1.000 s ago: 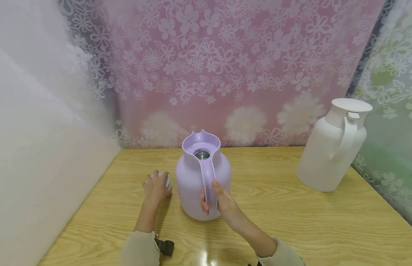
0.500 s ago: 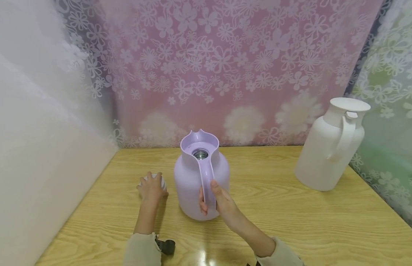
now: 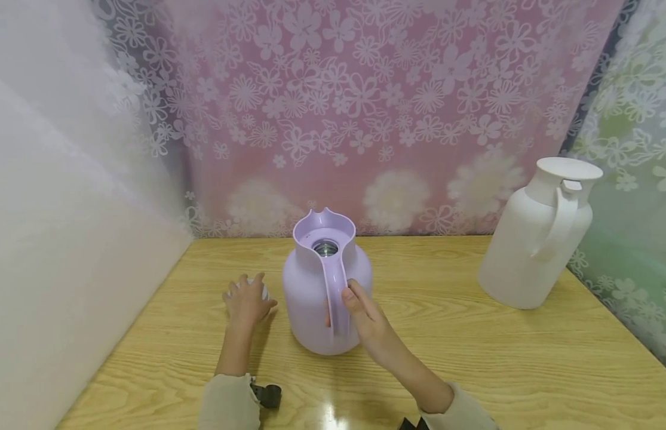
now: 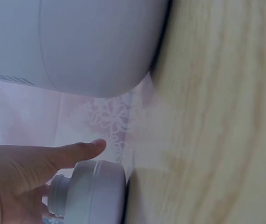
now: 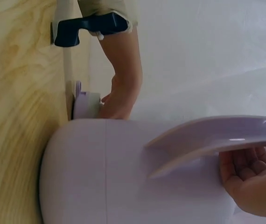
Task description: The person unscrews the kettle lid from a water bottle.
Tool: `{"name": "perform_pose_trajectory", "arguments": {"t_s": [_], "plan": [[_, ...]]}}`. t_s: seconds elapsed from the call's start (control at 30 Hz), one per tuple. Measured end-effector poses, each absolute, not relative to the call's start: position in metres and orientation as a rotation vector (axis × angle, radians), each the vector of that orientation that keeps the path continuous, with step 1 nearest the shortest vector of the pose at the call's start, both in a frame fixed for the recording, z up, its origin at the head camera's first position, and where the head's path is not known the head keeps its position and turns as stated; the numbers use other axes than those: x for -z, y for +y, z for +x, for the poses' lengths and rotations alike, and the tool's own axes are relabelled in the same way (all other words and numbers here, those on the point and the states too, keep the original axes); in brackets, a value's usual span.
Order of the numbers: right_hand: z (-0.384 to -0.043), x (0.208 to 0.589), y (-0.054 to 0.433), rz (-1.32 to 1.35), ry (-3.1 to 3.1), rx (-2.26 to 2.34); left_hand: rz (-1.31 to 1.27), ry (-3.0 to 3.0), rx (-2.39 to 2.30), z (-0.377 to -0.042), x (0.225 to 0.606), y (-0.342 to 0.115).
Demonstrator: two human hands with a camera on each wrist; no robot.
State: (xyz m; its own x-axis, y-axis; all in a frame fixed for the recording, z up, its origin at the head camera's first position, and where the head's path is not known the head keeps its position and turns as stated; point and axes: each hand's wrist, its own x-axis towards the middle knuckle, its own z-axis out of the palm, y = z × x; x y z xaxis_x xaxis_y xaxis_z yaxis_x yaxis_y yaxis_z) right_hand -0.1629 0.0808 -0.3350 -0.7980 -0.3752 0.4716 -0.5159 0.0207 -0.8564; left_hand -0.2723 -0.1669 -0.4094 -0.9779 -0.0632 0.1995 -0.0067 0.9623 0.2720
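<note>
A lilac thermos jug [image 3: 306, 298] stands upright on the table with its mouth uncovered. My right hand [image 3: 378, 334] is at its handle [image 3: 334, 275], thumb along the near side and a fingertip showing through on the other side. In the right wrist view, the right fingers [image 5: 249, 163] curl beside the handle. Left of the jug, a white and lilac jug lid [image 4: 98, 191] rests on the table, its narrower neck facing up. Over it is my left hand [image 3: 246, 304], fingers spread; the left wrist view shows its thumb straight and apart from the lid. Its other fingers are partly hidden.
A white thermos jug [image 3: 531, 239] with a handle stands at the right of the wooden table [image 3: 445, 358]. Behind hangs a pink flowered curtain [image 3: 386, 119]; a pale wall [image 3: 85, 179] borders the left. A black camera mount [image 3: 268, 395] is on the left wrist.
My left thumb has spread away from the lid. The right fingers have shifted up and loosened on the handle, with less of them showing through it. The jug has stayed put.
</note>
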Motion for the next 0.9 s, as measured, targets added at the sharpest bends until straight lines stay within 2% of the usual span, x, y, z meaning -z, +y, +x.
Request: {"name": "perform_pose_trajectory", "arguments": {"t_s": [0.1, 0.53, 0.9], "plan": [[-0.164, 0.332, 0.086, 0.876, -2.162, -1.789, 0.008, -2.855, 0.397, -0.27, 0.403, -0.168], [-0.173, 0.309, 0.114, 0.909, -1.904, -1.679, -0.064, -2.536, 0.677, -0.25, 0.347, -0.159], [-0.17, 0.286, 0.163, 0.916, -1.703, -1.649, -0.376, -2.093, 0.944, -0.199, 0.294, -0.112]]}}
